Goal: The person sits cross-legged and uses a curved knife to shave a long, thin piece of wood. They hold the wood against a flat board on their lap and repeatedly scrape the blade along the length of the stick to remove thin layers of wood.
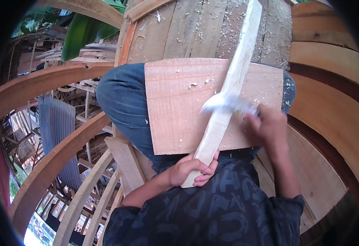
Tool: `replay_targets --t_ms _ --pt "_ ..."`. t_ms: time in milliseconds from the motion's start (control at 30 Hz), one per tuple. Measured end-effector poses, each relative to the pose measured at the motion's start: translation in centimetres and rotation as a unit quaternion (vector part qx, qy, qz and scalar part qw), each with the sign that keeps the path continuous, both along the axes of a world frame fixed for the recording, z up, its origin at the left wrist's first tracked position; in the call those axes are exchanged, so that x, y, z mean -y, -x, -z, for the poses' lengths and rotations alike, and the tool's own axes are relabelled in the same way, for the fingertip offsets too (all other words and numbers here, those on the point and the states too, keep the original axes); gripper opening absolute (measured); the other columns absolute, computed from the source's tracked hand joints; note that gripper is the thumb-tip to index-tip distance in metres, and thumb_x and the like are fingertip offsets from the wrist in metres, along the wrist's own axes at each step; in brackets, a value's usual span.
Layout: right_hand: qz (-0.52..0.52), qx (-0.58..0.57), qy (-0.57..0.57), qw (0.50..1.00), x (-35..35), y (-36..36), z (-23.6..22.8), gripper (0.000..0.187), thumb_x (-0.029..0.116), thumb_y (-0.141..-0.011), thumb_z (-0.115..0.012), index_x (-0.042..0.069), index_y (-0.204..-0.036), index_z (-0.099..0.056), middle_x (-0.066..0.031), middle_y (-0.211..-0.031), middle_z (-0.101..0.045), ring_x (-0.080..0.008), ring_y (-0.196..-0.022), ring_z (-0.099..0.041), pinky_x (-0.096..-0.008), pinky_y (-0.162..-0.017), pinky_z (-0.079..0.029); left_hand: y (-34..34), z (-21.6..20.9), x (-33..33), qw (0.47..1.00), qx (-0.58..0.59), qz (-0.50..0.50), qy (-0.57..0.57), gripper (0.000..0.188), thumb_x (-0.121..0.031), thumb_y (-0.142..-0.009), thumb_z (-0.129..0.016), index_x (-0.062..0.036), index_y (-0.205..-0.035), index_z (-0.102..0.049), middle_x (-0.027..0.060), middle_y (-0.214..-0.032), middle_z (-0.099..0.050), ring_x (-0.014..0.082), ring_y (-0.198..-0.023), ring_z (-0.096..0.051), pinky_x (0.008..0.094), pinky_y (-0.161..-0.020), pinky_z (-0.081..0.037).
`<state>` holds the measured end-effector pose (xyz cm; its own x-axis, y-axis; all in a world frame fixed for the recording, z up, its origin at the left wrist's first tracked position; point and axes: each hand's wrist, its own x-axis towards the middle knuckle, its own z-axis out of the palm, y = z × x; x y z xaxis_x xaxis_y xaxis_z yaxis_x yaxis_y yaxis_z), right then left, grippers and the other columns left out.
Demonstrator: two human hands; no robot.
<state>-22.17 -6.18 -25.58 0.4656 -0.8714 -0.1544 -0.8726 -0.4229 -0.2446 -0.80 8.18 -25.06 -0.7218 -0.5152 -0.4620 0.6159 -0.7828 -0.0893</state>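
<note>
A long, pale wooden stick [239, 65] slants across my lap, its far end up and to the right. My left hand [194, 169] is wrapped round its near end, close to my shirt. In my right hand [268, 125], closed round the handle, is a knife [224, 102] with a broad, curved metal blade. Motion smears the blade, which lies crosswise over the middle of the stick; whether it cuts into the wood I cannot tell. Beneath the stick, a flat wooden board [175, 106] rests across my thighs, with a few curled shavings on it.
Plank flooring [187, 28] strewn with shavings lies beyond my knees. Curved wooden ribs [52, 84] rise at my left, and curved planking [327, 102] walls my right. A short plank [125, 162] stands near my left elbow. Past the ribs are corrugated sheet [58, 135] and piled timber.
</note>
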Motion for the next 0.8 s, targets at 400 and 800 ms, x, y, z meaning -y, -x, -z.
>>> replay_targets --t_ms 400,800 --pt "-0.002 0.064 -0.097 0.993 -2.1 -1.5 -2.8 0.05 0.049 -0.075 -0.066 0.004 -0.057 -0.052 -0.0125 -0.049 -0.051 -0.0273 -0.044 -0.054 -0.037 -0.045 -0.042 -0.5 -0.3 0.2 0.998 -0.06 0.002 -0.024 0.038 -0.015 -0.073 -0.052 -0.0054 -0.106 -0.035 0.0022 -0.071 -0.035 0.0081 -0.052 -0.037 0.022 -0.047 -0.033" --pt "0.173 0.015 -0.033 0.984 4.0 2.5 -2.8 0.049 0.043 -0.082 -0.061 -0.001 -0.063 -0.058 -0.0183 -0.049 -0.048 -0.0291 -0.041 -0.047 -0.0377 -0.045 -0.039 -1.0 -0.7 -0.9 0.999 0.02 0.024 0.023 0.036 -0.01 -0.076 -0.048 -0.0048 -0.109 -0.034 0.0026 -0.074 -0.038 0.0074 -0.053 -0.038 0.0227 -0.049 -0.035"
